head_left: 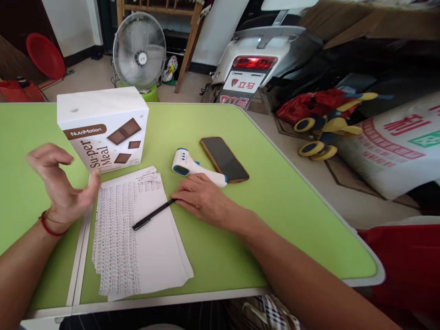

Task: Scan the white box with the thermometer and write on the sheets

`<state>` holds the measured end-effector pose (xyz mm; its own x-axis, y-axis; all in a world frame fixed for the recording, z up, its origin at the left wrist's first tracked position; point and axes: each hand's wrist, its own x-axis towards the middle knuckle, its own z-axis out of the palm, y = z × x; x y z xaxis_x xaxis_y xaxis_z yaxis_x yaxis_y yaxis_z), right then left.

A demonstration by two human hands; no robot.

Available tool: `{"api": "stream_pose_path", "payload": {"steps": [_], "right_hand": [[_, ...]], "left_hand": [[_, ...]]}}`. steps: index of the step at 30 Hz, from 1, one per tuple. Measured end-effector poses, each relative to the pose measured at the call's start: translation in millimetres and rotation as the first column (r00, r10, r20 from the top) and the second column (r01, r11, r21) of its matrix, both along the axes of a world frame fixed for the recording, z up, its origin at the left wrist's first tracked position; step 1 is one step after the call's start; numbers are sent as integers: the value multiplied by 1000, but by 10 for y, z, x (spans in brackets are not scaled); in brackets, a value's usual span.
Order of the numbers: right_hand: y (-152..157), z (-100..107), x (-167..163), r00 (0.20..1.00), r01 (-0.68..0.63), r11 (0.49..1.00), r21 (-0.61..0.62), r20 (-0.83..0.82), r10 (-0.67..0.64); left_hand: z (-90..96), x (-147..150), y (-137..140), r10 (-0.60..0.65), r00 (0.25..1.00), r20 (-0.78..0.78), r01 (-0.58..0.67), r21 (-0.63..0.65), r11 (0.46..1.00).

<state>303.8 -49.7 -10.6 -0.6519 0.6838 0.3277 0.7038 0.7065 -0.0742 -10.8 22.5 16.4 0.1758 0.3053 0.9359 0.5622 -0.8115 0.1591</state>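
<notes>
Nearest you, on the smooth light-green tabletop (292, 238) with its pale rounded rim, lies an uneven stack of thin white paper sheets (160, 256), dense columns of handwriting on its left part, its lower right mostly blank. Across it slants a slim black pen (153, 215), straight and slightly glossy, its clip toward the lower left. Your right hand (206, 202) has its fingers pinched narrow on the pen's upper end, by the stack's right edge. Your left hand (67, 192), a thin red cord bracelet (51, 225) at its wrist, is raised, bent fingers and thumb wide apart. Just beyond your right hand sit a smooth white-and-blue plastic infrared thermometer (184, 162) and a flat dark phone in a tan case (227, 158); beyond the paper stands a crisp-edged white cardboard box with brown print (106, 126). Farther off are a round wire-grilled fan (139, 48) and a white scooter (252, 55).
</notes>
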Motion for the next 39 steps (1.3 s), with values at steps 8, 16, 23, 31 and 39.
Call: {"api": "stream_pose_path", "payload": {"steps": [8, 16, 23, 31, 39], "right_hand": [[-9, 96, -8, 774, 232, 967, -101, -583, -247], [-187, 7, -606, 408, -141, 813, -565, -781, -472], [-104, -97, -623, 443, -34, 776, -630, -705, -553], [-73, -166, -643, 497, 6, 850, -527, -736, -460], [-81, -179, -627, 535, -7, 829, -559, -703, -469]], "left_hand": [[-24, 174, -281, -549, 563, -618, 111, -601, 791], [-124, 254, -339, -553, 550, -626, 87, -616, 783], [-125, 280, -364, -551, 572, -608, 79, -627, 775], [-143, 306, -396, -532, 572, -624, 48, -622, 781], [-168, 291, -380, -524, 570, -633, 73, -596, 800]]}}
